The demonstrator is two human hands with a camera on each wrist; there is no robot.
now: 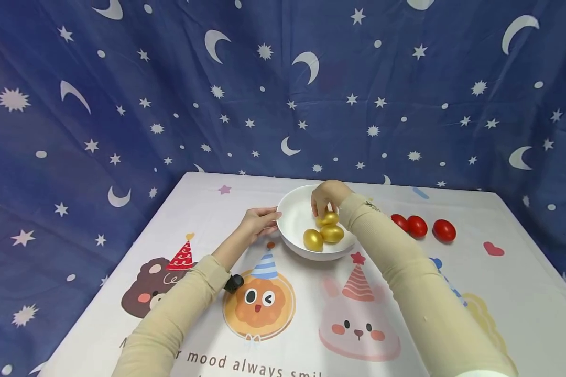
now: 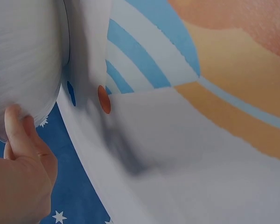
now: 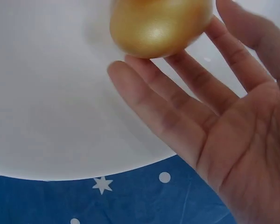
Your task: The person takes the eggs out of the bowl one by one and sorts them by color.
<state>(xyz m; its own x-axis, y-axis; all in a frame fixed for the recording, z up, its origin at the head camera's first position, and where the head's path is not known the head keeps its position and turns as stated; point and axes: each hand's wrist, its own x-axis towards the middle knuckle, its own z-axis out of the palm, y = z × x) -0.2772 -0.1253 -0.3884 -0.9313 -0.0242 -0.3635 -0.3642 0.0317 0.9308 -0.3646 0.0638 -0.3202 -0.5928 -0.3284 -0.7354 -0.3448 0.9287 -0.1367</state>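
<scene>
A white bowl (image 1: 292,222) stands on the table with several shiny golden eggs inside. My left hand (image 1: 259,221) holds the bowl's left side, thumb near the rim; in the left wrist view its fingers (image 2: 21,133) lie against the outer wall. Reaching into the bowl from above, my right hand (image 1: 327,196) has its fingers around a golden egg (image 3: 161,30). In the right wrist view the fingertips touch this egg's underside and the thumb lies at its right. Two more golden eggs sit nearer the front, a left one (image 1: 313,240) and a right one (image 1: 332,233).
Three glossy red eggs (image 1: 417,226) lie on the table right of the bowl, one partly hidden by my right sleeve. A white cloth (image 1: 273,361) with cartoon prints covers the table. Behind its far edge hangs a blue curtain (image 1: 264,104) with moons and stars.
</scene>
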